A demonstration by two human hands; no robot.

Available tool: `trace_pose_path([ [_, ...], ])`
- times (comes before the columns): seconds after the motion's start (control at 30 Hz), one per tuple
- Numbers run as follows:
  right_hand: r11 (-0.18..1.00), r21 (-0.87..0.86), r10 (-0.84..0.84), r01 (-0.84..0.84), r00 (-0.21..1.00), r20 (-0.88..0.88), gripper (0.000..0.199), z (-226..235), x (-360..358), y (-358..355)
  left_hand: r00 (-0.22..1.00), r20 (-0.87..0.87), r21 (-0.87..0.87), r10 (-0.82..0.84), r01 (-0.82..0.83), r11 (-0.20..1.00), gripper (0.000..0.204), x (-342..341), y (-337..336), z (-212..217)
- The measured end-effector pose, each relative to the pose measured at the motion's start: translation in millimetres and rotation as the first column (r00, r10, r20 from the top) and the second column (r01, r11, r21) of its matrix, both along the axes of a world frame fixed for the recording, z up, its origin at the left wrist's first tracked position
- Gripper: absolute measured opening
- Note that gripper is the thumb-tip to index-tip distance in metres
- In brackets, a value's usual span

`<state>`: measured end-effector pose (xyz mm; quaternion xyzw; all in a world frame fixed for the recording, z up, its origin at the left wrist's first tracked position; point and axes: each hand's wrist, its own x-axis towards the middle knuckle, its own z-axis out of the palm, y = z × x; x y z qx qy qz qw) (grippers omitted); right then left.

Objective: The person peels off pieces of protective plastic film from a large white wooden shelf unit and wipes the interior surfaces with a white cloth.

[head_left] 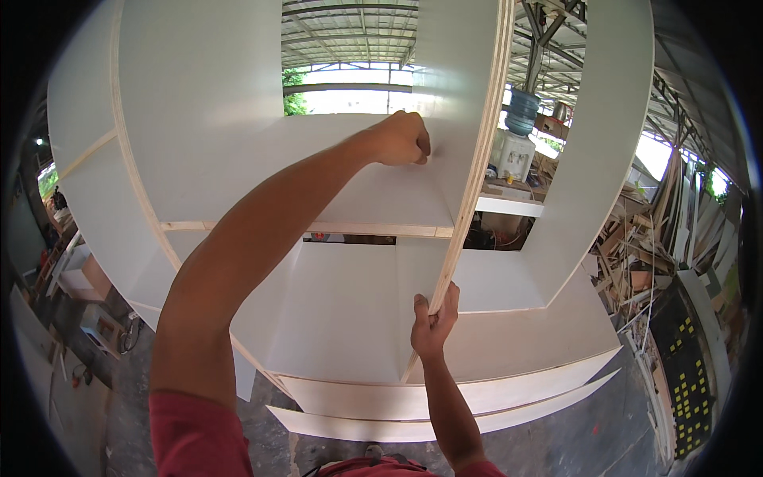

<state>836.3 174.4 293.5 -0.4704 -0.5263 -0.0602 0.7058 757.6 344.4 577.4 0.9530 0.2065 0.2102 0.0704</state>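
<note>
Before me stands a large white plywood cabinet (342, 314) with bare wood edges. My left hand (404, 139) reaches over the shelf (302, 175) into the upper middle compartment. Its fingers are closed close to the right wall of that compartment, and whatever they may hold is too small to make out. Lower down, my right hand (433, 322) grips the front edge of the upright divider (474, 175), thumb on one side and fingers on the other. The divider runs from the top of the view down to the cabinet's base.
Long white boards (358, 421) lie along the cabinet's front near my feet. Through an opening on the right a water dispenser (517, 151) shows. Wood scraps (636, 246) and a dark panel with yellow squares (690, 389) lean at the right; a small white stool (103, 330) stands left.
</note>
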Motion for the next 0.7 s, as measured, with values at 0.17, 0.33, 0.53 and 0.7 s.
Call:
trace_pose_path([
  [0.17,1.000,-0.003,0.026,-0.026,0.999,-0.040,0.033,-1,-1,-1,0.986,-0.010,-0.070,0.166,-0.166,0.984,0.021,18,-3,-1],
  [0.33,1.000,-0.008,0.027,-0.027,0.999,-0.024,0.034,-2,-3,-1,0.988,0.055,-0.203,0.144,-0.130,0.970,0.019,13,2,-4],
  [0.53,0.999,-0.015,0.031,-0.033,0.994,-0.106,0.052,0,-7,-3,0.998,0.048,-0.135,0.044,-0.037,0.990,0.021,11,14,-11],
  [0.7,1.000,-0.004,0.025,-0.025,0.999,-0.030,0.051,2,-4,-2,0.998,-0.046,-0.086,0.043,-0.047,0.995,0.023,10,14,-7],
])
